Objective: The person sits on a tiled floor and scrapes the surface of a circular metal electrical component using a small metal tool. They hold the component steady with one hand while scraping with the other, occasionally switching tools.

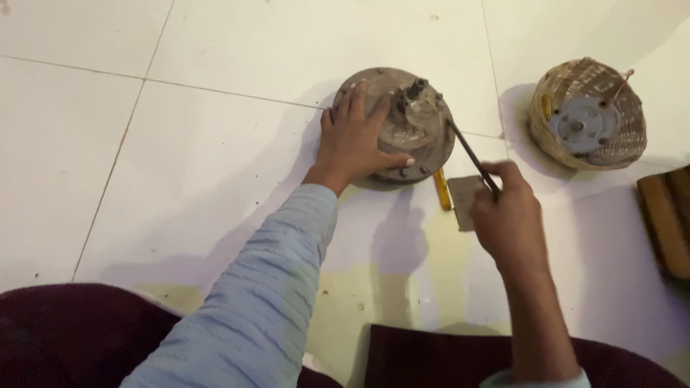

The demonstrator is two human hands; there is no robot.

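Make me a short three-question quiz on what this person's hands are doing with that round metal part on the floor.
1. True or false: the left hand rests flat on the round metal motor housing.
2. What does the right hand grip? A) a thin dark rod B) a hammer C) a paintbrush
3. Where does the rod's far tip point?

Key
1. True.
2. A.
3. At the housing's right edge; whether it touches is unclear. The wound copper coil piece sits apart on the white floor tiles.

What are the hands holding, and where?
The right hand grips a thin dark rod by its near end. The left hand presses on the round metal housing.
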